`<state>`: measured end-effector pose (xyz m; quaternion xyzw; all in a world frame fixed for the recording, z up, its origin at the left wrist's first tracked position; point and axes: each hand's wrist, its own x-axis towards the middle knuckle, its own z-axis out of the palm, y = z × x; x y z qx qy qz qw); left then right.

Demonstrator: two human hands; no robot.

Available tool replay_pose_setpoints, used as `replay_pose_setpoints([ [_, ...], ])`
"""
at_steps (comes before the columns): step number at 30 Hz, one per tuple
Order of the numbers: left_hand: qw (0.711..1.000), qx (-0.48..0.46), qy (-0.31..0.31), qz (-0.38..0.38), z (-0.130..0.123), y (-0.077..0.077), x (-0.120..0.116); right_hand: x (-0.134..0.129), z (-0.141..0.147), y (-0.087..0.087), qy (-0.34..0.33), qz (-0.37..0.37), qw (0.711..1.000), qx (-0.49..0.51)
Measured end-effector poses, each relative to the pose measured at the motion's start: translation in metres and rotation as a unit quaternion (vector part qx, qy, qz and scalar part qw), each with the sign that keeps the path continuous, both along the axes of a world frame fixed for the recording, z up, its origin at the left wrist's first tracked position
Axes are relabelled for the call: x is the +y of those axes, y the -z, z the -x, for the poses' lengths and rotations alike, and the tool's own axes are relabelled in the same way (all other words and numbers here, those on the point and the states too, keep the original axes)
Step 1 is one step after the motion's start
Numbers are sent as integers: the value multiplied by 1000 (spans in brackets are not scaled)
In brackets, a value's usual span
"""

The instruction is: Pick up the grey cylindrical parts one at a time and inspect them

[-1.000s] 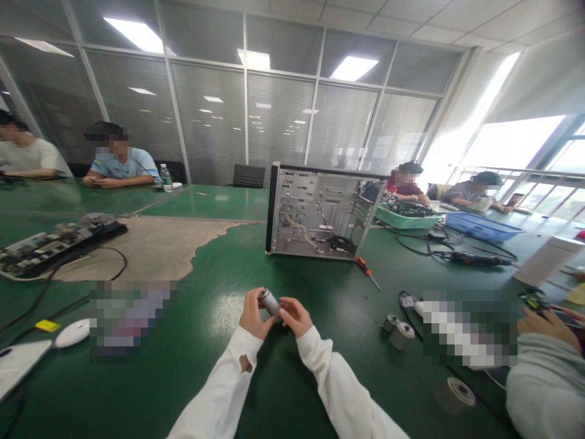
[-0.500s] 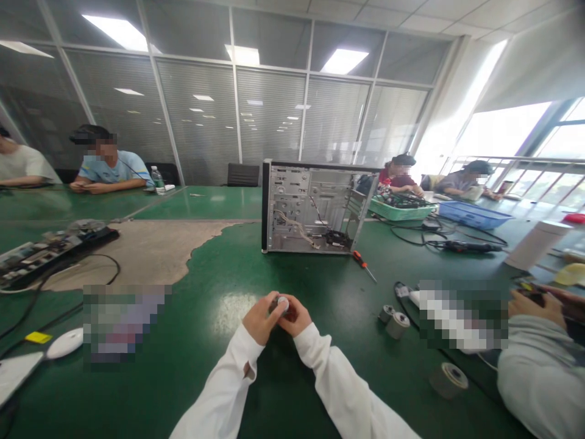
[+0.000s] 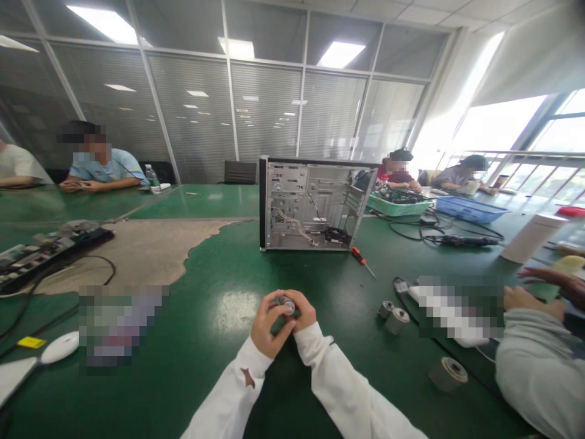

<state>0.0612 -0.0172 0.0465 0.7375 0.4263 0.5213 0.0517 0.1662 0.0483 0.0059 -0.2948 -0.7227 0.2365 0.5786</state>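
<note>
Metal cylinder (image 3: 287,303): one second ago its long side was showing; now its round end is turned toward the camera.
Left hand (image 3: 267,327): has come closer to the right hand (image 3: 302,309), and the fingers of both now surround the cylinder.
Neighbour's hand (image 3: 546,276): now raised, with fingers stretched out.
View: turned slightly, so the computer case (image 3: 315,204) appears more to the left.

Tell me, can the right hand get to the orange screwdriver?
Probably yes, with a stretch forward: nothing big shows between the right hand and the screwdriver, just green table. But that hand looks busy, holding the small metal cylinder with the left hand.
</note>
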Motion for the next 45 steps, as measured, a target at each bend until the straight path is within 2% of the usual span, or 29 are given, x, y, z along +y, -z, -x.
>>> replay_pose_setpoints([
  [2,995,-92,-23,27,-1,5,2,-1,1,1,11,-22,999,-23],
  [4,977,-197,-28,75,-1,13,6,-1,1,2,12,-46,998,-36],
  [6,948,-288,7,138,-1,19,9,-1,-1,1,14,-75,996,-45],
  [8,925,-331,61,178,0,22,10,-1,-4,-2,17,-108,992,-56],
  [10,925,-321,94,181,0,19,7,-3,-9,-8,15,-134,988,-70],
  [12,947,-268,88,153,0,14,3,-6,-14,-15,4,-147,985,-91],
  [14,976,-181,55,106,2,10,-1,-9,-17,-21,-10,-146,983,-107],
  [17,1000,-1,-17,-17,8,6,-2,-14,-18,-22,-27,-113,987,-108],
  [19,988,110,-49,-102,15,3,0,-15,-15,-19,-40,-73,992,-96],
  [22,955,224,-57,-188,25,-8,-1,-13,-10,-9,-52,-19,997,-57],
  [25,917,293,-82,-256,32,-19,-7,-8,-7,-1,-41,18,999,-26],
  [27,912,306,-76,-264,33,-22,-12,-5,-7,2,-37,37,998,-24],
  [28,921,288,-74,-251,33,-21,-14,-4,-7,3,-39,43,998,-24],
  [30,959,206,-77,-180,30,-18,-17,-5,-8,2,-49,46,997,-26],
  [32,994,59,-82,-52,25,-11,-17,-8,-9,-2,-64,42,997,-33],
  [33,997,-32,-72,21,22,-7,-16,-11,-9,-5,-74,37,996,-42],
  [35,965,-212,-23,154,18,0,-12,-17,-10,-13,-99,19,993,-68],
  [38,889,-348,30,297,14,8,-7,-25,-11,-24,-114,-17,986,-118],
  [40,856,-382,23,348,15,9,-5,-27,-11,-28,-100,-32,985,-137],
  [42,847,-372,-1,379,16,8,-4,-27,-9,-27,-78,-38,985,-151],
  [43,855,-345,-14,387,17,6,-4,-26,-8,-26,-68,-39,983,-163],
  [45,890,-245,-38,383,19,3,-6,-24,-6,-23,-51,-31,979,-196],
])
